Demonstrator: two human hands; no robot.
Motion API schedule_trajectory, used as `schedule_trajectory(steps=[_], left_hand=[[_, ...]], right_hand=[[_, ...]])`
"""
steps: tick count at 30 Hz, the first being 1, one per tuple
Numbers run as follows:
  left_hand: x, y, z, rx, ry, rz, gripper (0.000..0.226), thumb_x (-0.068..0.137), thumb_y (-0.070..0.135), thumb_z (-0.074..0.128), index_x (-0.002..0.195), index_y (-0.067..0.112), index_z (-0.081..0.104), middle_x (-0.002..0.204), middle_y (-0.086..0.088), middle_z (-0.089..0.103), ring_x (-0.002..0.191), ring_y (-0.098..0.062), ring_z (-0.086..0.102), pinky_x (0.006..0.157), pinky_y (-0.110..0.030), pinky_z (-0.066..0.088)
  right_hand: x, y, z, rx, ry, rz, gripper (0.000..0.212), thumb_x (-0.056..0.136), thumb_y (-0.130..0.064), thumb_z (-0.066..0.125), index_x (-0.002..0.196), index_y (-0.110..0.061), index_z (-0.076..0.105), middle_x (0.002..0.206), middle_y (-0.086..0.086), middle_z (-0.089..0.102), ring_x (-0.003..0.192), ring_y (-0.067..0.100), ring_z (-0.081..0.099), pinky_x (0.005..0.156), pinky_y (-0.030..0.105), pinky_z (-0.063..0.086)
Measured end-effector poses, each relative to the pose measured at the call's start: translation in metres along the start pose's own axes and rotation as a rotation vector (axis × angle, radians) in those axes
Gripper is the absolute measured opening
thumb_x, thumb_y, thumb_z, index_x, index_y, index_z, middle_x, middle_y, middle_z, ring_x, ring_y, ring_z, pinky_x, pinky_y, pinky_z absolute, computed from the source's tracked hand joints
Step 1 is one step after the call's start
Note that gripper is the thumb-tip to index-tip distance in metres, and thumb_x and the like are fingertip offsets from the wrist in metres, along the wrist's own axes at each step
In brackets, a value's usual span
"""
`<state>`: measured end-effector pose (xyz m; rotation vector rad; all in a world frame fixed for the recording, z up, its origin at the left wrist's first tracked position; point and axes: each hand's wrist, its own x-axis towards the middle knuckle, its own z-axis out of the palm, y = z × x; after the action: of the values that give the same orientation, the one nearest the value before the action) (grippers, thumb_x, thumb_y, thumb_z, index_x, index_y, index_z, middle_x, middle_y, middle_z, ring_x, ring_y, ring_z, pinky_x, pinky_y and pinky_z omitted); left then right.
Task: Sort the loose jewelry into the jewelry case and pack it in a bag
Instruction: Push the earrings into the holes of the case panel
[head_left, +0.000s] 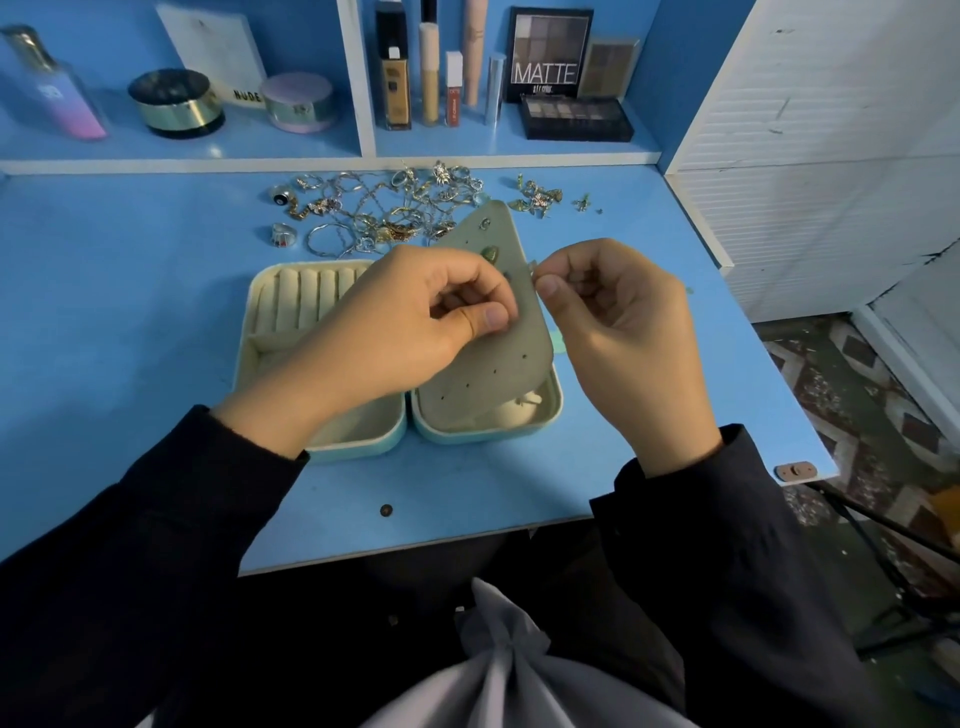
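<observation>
- Noted at centre: left hand (410, 317) and right hand (618, 322), close together but not touching, both raised over the jewelry case (358, 451).
- Left hand: fingers curled, thumb and forefinger pinching the grey-green flap (498, 364) near its middle.
- Right hand: fingers curled, thumb and forefinger tips pinched on a small item (532, 267) at the flap edge nearest that hand; too small to identify.
- Flap: lifted and tilted up between the two hands, lower end resting in the case half below the right hand; rows of small holes visible.
- On the flap: green earring (489, 253) just beyond the left fingers; small ring-shaped piece (484, 224) near the far corner.
- Jewelry case: open flat on the blue table (130, 312) directly under both hands, two halves side by side and touching.
- Ring rolls (306, 301): in the half under the left hand, to the outer side of its knuckles.
- Loose jewelry (374, 213): heaped on the table beyond the left hand, past the case's far rim; rings, chains and bangles tangled together.
- Smaller cluster of earrings (535, 200): beyond the right hand, just apart from the main heap.
- Grey cloth bag (519, 680): on the lap, nearer the body than both hands, neck gathered.
- Dark sleeves (156, 545) on both forearms.
- Cosmetics (431, 78): standing on a shelf (509, 148) well beyond the hands, behind the heap.
</observation>
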<state>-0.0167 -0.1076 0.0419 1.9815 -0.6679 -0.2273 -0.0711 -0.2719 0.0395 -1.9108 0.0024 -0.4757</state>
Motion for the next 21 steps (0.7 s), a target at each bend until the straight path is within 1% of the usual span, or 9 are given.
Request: schedule_trajectory(steps=[2,7,10,12,16,18,21], left_hand=[[0.0003,-0.0005,-0.0010,-0.029,0.005,-0.026,0.027,0.088,0.008,0.069,0.078,0.033,0.069,0.081,0.007,0.072,0.086,-0.022,0.068,0.090,-0.043,0.055],[-0.0001,0.0020,-0.0008,-0.078,0.043,-0.069,0.021,0.087,0.009,0.070,0.081,0.029,0.070,0.081,0.005,0.073,0.078,-0.007,0.068,0.086,-0.030,0.056],[-0.0002,0.0013,-0.0021,-0.064,0.076,-0.070,0.019,0.085,0.013,0.072,0.080,0.031,0.071,0.083,0.002,0.073,0.077,-0.009,0.065,0.084,-0.032,0.056],[-0.0005,0.0005,-0.0024,-0.040,0.100,-0.054,0.019,0.085,0.015,0.073,0.080,0.032,0.071,0.084,0.004,0.073,0.077,-0.010,0.065,0.081,-0.031,0.056],[-0.0029,0.0011,0.0004,0.043,0.147,-0.006,0.017,0.086,0.016,0.073,0.081,0.033,0.071,0.080,0.011,0.071,0.075,-0.003,0.063,0.074,-0.020,0.052],[-0.0046,0.0029,0.0017,0.096,0.175,0.032,0.013,0.086,0.016,0.073,0.083,0.029,0.071,0.079,0.013,0.070,0.073,-0.001,0.061,0.072,-0.015,0.049],[-0.0077,0.0045,0.0022,0.147,0.201,0.075,0.007,0.086,0.015,0.072,0.087,0.022,0.073,0.080,0.015,0.069,0.075,-0.001,0.061,0.074,-0.012,0.048]], right_hand=[[0.0007,-0.0002,0.0006,-0.001,0.001,-0.005,0.016,0.088,0.002,0.061,0.083,-0.013,0.065,0.075,-0.012,0.064,0.067,-0.003,0.058,0.067,0.011,0.044],[0.0012,0.0003,0.0015,-0.009,0.004,-0.008,0.017,0.088,0.001,0.061,0.083,-0.014,0.065,0.075,-0.012,0.064,0.067,-0.002,0.058,0.067,0.011,0.044],[0.0019,0.0008,0.0022,-0.006,0.007,-0.001,0.015,0.088,0.001,0.061,0.084,-0.013,0.065,0.076,-0.010,0.065,0.069,-0.001,0.058,0.068,0.012,0.044],[0.0026,0.0010,0.0025,0.008,0.008,-0.001,0.015,0.088,0.000,0.061,0.084,-0.014,0.065,0.076,-0.009,0.065,0.069,0.000,0.058,0.068,0.013,0.045],[0.0027,0.0012,0.0038,0.021,0.010,0.001,0.014,0.088,-0.001,0.061,0.085,-0.013,0.066,0.076,-0.009,0.065,0.069,0.001,0.059,0.068,0.014,0.045],[0.0029,0.0010,0.0041,0.032,0.011,0.005,0.014,0.088,-0.002,0.061,0.085,-0.014,0.066,0.077,-0.007,0.066,0.071,0.003,0.060,0.069,0.015,0.046],[0.0035,0.0017,0.0049,0.060,0.009,0.018,0.015,0.087,-0.003,0.061,0.083,-0.017,0.065,0.077,-0.006,0.067,0.071,0.005,0.060,0.069,0.017,0.046]])
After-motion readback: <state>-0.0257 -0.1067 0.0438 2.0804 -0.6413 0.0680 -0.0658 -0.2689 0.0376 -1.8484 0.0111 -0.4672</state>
